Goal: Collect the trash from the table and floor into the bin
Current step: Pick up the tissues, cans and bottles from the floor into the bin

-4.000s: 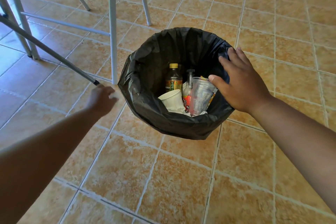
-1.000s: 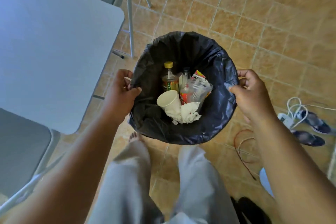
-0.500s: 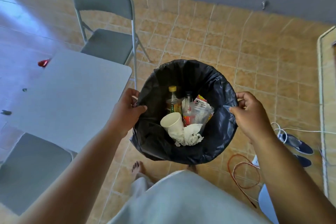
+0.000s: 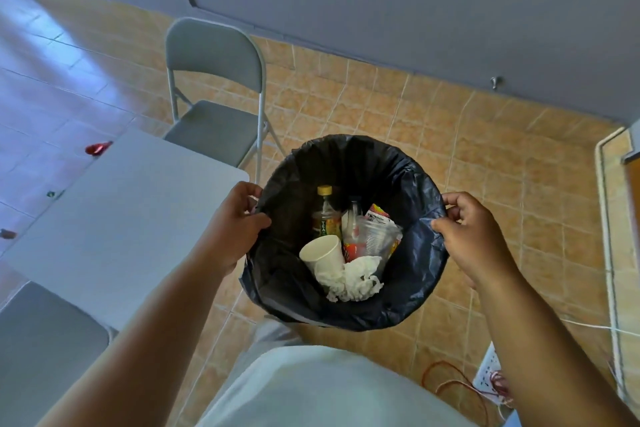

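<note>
Room: tiled floor (image 4: 381, 107) under a grey wall, with a folding chair (image 4: 214, 80) behind a pale table (image 4: 131, 218).
Floor, far left: I see a red scrap (image 4: 98, 148), a green bit (image 4: 52, 193) and a brown piece (image 4: 7, 234) beyond the table's edge; I cannot tell what each is.
Progress: mostly done, by my read; those floor scraps look left to collect.
Left hand (image 4: 232, 229): fingers curled round the bin's left rim, thumb over the liner.
Bin (image 4: 408, 288): black-lined, held between both hands, just beside the table corner.
Contents: bottle (image 4: 325, 215), paper cup (image 4: 323, 253), tissue (image 4: 356, 277), clear cup (image 4: 377, 236).
Right hand (image 4: 471, 236): pinching the right rim.
</note>
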The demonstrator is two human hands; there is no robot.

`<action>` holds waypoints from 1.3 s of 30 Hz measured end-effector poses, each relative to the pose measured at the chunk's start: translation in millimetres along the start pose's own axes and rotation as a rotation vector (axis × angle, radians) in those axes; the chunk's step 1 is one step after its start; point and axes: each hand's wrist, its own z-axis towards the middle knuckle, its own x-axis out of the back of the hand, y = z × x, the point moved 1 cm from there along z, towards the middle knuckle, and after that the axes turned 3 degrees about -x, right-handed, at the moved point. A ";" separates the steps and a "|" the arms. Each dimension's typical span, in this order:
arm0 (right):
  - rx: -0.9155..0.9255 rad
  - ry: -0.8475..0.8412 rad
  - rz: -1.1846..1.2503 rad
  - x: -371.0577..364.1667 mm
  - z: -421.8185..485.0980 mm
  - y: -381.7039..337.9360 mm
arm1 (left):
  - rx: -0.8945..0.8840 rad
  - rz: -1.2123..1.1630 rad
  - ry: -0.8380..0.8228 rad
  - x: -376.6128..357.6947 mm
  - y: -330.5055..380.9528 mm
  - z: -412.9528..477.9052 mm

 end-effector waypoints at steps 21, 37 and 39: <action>-0.068 0.053 0.001 -54.9 278.0 -140.8 | -0.032 0.126 -0.063 32.2 136.6 304.4; 0.046 -0.143 0.019 -56.9 559.7 -223.7 | 0.050 0.027 0.132 -12.4 225.9 516.6; 0.071 -0.166 0.003 -59.9 592.4 -241.7 | 0.054 0.020 0.162 -13.3 237.3 541.0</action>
